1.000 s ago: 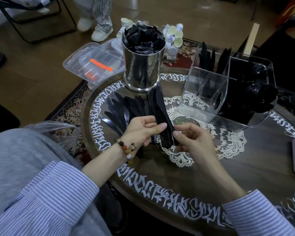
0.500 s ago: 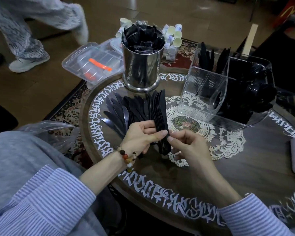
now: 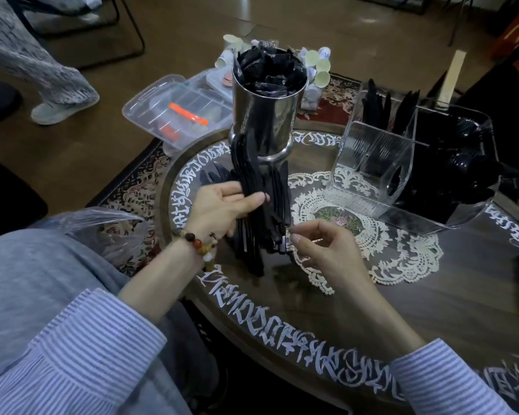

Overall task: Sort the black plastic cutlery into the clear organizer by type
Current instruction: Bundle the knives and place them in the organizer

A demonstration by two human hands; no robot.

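- Since the earlier frames, the bundle of black knives (image 3: 253, 187) has been lifted and swung more upright; it now stands steeply above the table, its top end crossing in front of the steel canister (image 3: 267, 106), where before it lay lower and flatter among the cutlery fanned on the wood.
- Left hand (image 3: 222, 208) grips that bundle near its middle, thumb across the front and fingers curled round behind; a beaded bracelet (image 3: 200, 245) sits at the wrist.
- Right hand (image 3: 324, 250) has its fingers curled, thumb and forefinger pinched at the lower right edge of the bundle; whether they actually hold a knife end cannot be told.
- More loose black cutlery (image 3: 212, 176) lies on the table just behind the left hand.
- Clear organizer (image 3: 372, 163) stands to the right, well apart from the hands; its near compartment looks bare, black pieces stand upright in the far one, and the right-hand side is packed dark with cutlery.
- Round dark table (image 3: 432, 295) carries white lettering round its rim and a lace doily (image 3: 402, 253) in the middle.
- On the floor beyond are a clear lidded box (image 3: 177, 112) with an orange item inside, a cluster of small cups (image 3: 319, 70), and a passing person's leg and shoe (image 3: 57, 106).
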